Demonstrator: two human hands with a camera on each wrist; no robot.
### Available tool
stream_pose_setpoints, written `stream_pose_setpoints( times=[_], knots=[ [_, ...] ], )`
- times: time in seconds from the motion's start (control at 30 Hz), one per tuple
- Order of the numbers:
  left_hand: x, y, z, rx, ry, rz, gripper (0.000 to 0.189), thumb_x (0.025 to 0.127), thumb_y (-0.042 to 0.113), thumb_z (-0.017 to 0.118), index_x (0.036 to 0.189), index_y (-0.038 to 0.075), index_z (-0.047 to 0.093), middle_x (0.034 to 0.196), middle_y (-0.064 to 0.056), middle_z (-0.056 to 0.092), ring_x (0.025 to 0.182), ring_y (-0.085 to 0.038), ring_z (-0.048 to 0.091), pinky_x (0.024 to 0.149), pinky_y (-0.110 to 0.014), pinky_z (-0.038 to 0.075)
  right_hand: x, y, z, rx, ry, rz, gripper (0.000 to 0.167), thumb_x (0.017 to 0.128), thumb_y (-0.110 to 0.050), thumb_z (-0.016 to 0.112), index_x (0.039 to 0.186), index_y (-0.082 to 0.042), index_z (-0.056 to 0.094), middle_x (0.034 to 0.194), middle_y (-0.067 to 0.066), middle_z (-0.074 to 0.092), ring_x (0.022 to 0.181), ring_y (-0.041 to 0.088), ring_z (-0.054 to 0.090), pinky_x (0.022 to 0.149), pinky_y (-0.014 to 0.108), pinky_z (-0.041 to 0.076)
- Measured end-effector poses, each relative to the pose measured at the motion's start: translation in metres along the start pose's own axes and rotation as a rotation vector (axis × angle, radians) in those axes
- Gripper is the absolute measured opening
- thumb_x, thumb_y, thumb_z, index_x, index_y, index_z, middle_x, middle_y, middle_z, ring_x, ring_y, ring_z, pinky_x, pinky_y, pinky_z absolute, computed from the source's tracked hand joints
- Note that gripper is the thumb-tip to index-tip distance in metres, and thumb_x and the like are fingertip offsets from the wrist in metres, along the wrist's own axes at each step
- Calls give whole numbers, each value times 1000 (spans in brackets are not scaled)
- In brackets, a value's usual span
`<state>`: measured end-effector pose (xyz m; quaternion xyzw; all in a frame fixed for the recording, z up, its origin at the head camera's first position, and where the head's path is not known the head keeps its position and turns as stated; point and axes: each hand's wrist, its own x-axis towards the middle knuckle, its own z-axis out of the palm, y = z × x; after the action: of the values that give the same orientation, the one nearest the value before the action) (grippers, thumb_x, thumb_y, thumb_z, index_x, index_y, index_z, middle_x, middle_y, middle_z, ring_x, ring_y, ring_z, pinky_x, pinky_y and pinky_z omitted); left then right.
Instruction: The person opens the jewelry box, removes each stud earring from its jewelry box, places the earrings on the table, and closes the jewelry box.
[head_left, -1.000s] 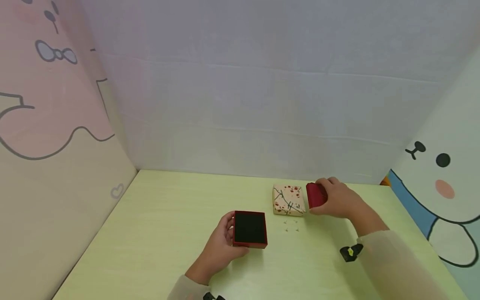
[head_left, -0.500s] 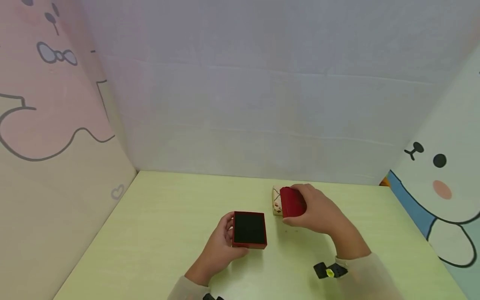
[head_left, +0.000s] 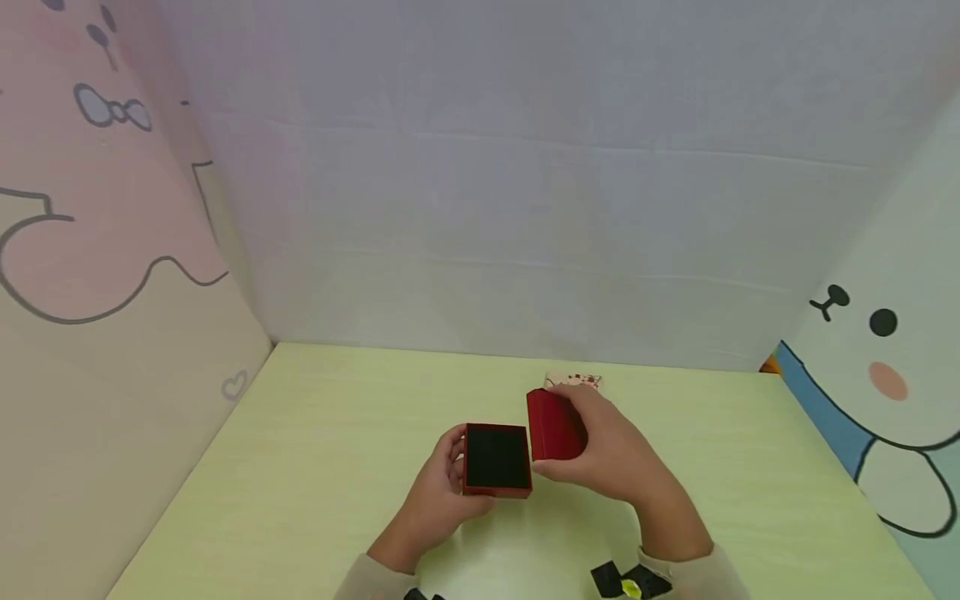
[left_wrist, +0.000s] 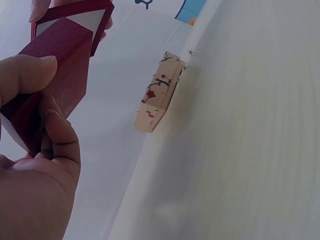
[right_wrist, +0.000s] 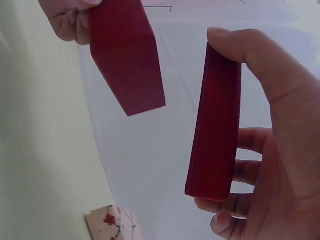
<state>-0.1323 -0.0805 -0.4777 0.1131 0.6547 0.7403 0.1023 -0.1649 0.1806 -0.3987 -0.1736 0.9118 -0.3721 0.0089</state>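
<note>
My left hand (head_left: 438,504) grips the red box base (head_left: 497,457), whose top is a black pad, fingers on its left side and thumb at the near edge. My right hand (head_left: 611,454) holds the red box lid (head_left: 553,427) tilted on its side by its edges. In the head view the lid stands right beside the base's right edge; the right wrist view shows a gap between base (right_wrist: 132,65) and lid (right_wrist: 215,130). A pale lining shows inside the lid (left_wrist: 106,25) in the left wrist view.
A cream box with red blossoms (head_left: 573,380) sits on the table (head_left: 337,425) at the back, partly hidden by my right hand. Several tiny star-shaped pieces (left_wrist: 190,52) lie near it in the left wrist view. A white sheet (head_left: 465,208) hangs behind the table.
My right hand has carried the lid leftward and nearer, from the right of the blossom box to beside the base. My left hand has kept the base almost still.
</note>
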Motion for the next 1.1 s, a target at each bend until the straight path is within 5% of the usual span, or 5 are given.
stream_pose_setpoints(
  times=[0.6, 1.1],
  knots=[
    [3, -5, 1, 64, -15, 10, 96, 82, -3, 80, 159, 4, 23, 147, -14, 49, 126, -30, 59, 97, -31, 54, 1, -22, 33, 73, -1, -6, 84, 67, -52, 93, 140, -34, 54, 127, -16, 57, 109, 14, 57, 78, 31, 56],
    [3, -3, 3, 4, -26, 8, 94, 84, -4, 78, 159, 5, 21, 151, -18, 44, 130, -31, 56, 98, -34, 54, -3, -40, 45, -101, 8, -33, 86, 67, -64, 88, 138, -28, 56, 126, -14, 57, 108, 10, 56, 80, 33, 55]
  ],
)
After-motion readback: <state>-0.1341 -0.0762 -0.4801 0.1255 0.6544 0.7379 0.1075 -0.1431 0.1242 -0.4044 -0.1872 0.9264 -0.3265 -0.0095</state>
